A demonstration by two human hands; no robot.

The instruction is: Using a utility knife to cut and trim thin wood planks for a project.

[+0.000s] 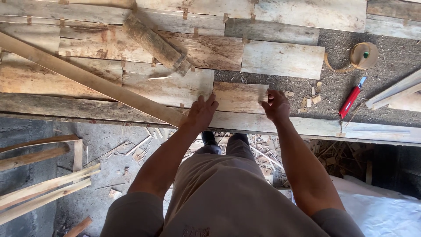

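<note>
Left hand (202,112) flat, right hand (276,105) pinching — small veneer sheet (240,97) edges, bare bench rightward.

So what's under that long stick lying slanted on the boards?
The stick lies across flat boards, its lower end by the left hand. The wood right beneath it is covered.

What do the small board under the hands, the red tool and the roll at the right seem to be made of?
Small board between the left hand and right hand: thin raw wood, unfinished, with grain and brown stains.
Red tool: probably a plastic-bodied utility knife, smooth and glossy; the tip looks bluish.
Roll: likely brown paper tape or veneer strip, matte tan, with a loose tail.
</note>
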